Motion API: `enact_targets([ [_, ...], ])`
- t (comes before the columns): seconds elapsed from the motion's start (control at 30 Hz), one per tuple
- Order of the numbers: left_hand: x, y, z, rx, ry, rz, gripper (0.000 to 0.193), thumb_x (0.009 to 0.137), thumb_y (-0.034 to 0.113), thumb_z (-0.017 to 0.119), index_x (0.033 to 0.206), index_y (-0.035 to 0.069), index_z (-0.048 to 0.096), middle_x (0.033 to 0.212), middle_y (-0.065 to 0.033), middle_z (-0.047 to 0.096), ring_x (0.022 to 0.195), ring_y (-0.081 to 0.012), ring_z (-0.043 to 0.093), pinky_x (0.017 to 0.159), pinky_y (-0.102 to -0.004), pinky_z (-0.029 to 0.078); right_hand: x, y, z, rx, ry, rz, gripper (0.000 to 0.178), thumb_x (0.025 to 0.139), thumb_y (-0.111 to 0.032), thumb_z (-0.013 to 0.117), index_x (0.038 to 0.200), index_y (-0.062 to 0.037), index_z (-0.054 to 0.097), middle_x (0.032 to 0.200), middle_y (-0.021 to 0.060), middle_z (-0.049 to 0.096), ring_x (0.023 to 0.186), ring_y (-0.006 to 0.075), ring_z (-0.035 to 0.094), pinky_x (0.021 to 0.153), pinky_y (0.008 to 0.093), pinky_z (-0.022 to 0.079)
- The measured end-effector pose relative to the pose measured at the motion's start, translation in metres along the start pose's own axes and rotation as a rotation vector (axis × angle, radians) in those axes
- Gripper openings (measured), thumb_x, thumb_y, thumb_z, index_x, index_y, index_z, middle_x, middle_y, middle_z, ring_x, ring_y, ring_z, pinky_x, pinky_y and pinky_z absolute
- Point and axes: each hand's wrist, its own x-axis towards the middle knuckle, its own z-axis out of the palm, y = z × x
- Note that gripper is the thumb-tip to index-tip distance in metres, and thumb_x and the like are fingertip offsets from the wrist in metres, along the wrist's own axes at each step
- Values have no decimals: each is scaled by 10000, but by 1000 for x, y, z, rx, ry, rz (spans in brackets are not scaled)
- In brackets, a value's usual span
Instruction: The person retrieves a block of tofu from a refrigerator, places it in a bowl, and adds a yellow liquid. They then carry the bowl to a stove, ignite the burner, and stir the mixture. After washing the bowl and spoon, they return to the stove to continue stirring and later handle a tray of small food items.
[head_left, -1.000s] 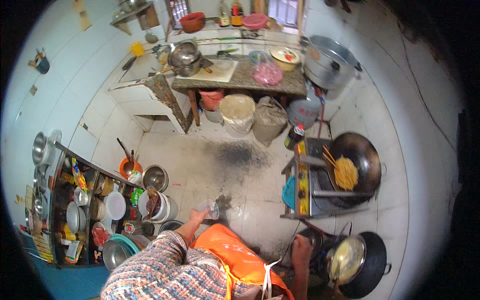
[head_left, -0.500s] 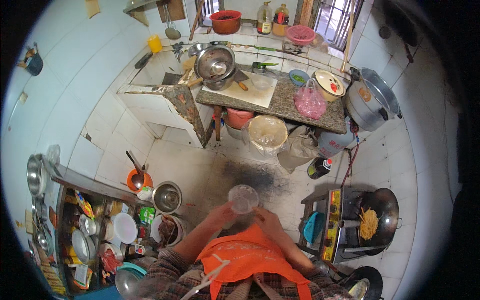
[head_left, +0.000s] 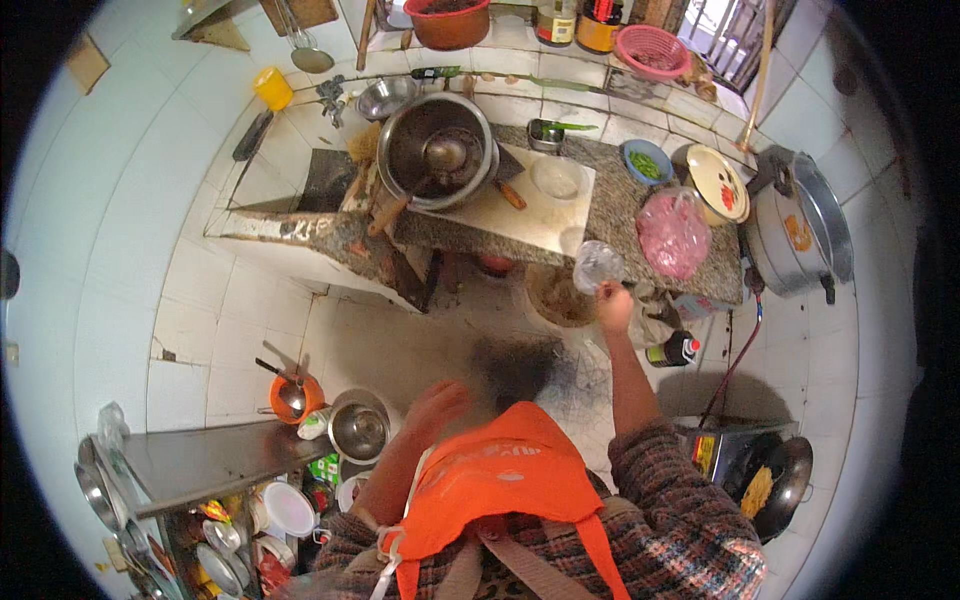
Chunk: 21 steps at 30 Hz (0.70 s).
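Observation:
My right hand (head_left: 614,305) reaches forward over the front edge of the counter. Its fingers are closed on the rim of a clear plastic bowl (head_left: 595,266). The bowl is held between the white cutting board (head_left: 545,215) and a pink plastic bag (head_left: 673,235). A second clear plastic bowl (head_left: 557,178) rests on the board, near a cleaver whose wooden handle (head_left: 511,195) shows. My left hand (head_left: 440,405) is low in front of my orange apron, blurred by motion, with its fingers not distinct; nothing shows in it.
Metal basins (head_left: 436,150) stand at the counter's left. A blue bowl of chopped greens (head_left: 647,162), an enamel pot with a lid (head_left: 715,185) and a large steamer pot (head_left: 800,225) stand right. Below are a lined bucket (head_left: 560,297) and dark bottle (head_left: 672,349). A wok (head_left: 785,485) sits lower right.
The clear plastic bowl has gone from between both hands at my front to the counter edge in my right hand. My left hand has come off it. My view has moved nearer the counter.

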Motion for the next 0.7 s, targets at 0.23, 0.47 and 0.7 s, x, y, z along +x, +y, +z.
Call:
enact_targets([
  [0.23,38,74,-60,-244,237,87,336,913,236,572,1126,-21,538,1059,-123,597,961,-238,595,808,-352,502,111,-91,97,385,-107,74,497,814,-267,671,1213,-11,520,758,175,644,697,267,640,607,396,481],
  [0.47,78,174,-149,-110,248,67,342,907,247,574,1117,-21,544,1066,-113,596,968,-221,593,801,-338,495,175,-237,177,554,-474,327,383,761,-244,723,904,91,606,706,133,620,548,191,594,444,328,459],
  [0.7,121,290,-209,135,65,56,327,908,256,552,1115,3,561,1063,-86,588,947,-180,582,808,-301,477,163,-264,154,671,-211,557,150,744,-113,664,765,23,604,571,55,532,407,132,432,348,275,292],
])
